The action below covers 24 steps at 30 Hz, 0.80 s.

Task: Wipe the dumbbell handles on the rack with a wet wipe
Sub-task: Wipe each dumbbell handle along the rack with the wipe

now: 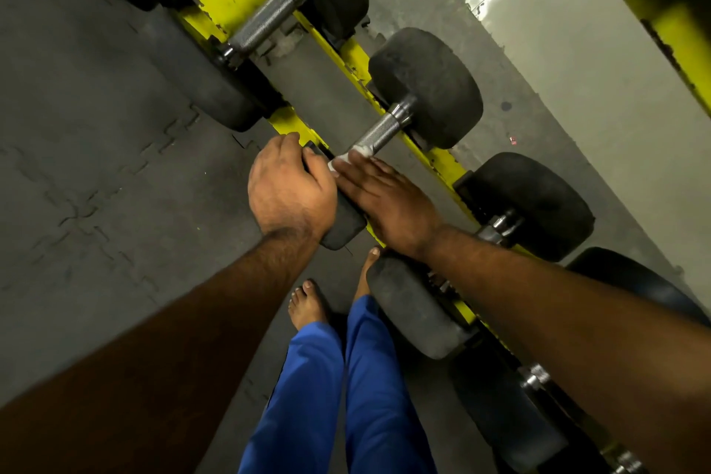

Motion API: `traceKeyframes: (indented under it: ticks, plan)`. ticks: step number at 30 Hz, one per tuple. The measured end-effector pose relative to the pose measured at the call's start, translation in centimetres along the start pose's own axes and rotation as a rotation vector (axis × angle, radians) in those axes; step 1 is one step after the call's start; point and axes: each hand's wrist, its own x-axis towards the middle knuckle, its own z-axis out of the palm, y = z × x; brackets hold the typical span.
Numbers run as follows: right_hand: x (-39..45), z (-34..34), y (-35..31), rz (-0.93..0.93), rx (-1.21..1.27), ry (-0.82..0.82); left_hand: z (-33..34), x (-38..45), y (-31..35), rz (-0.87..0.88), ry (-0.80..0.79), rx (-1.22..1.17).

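A black dumbbell lies across the yellow rack point(434, 156), its knurled steel handle point(381, 133) running toward the far head point(427, 87). My left hand point(288, 189) grips the dumbbell's near head point(346, 229) from above, fingers curled over its edge. My right hand point(384, 200) wraps the near end of the handle with a white wet wipe point(352, 158) under its fingers. Most of the wipe is hidden beneath my fingers.
More black dumbbells sit on the rack: one above point(269, 19) with a bare steel handle, others to the lower right point(534, 204). My bare feet point(307, 304) and blue trousers stand on the grey rubber floor tiles beside the rack. A pale wall lies beyond.
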Motion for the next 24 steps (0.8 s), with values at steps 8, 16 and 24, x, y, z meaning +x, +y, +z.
traceKeyframes:
  ticks: [8,16,24]
  plan:
    - [0.2,0.0,0.2,-0.013,-0.08,-0.008,0.0,0.0,0.1,0.023,0.028,-0.004]
    - [0.4,-1.4,2.4,0.301,-0.163,0.209,0.0,0.0,0.0,0.029,0.012,-0.003]
    - [1.6,-2.1,3.5,0.152,0.004,0.352,0.0,0.0,0.0,0.024,0.009,-0.006]
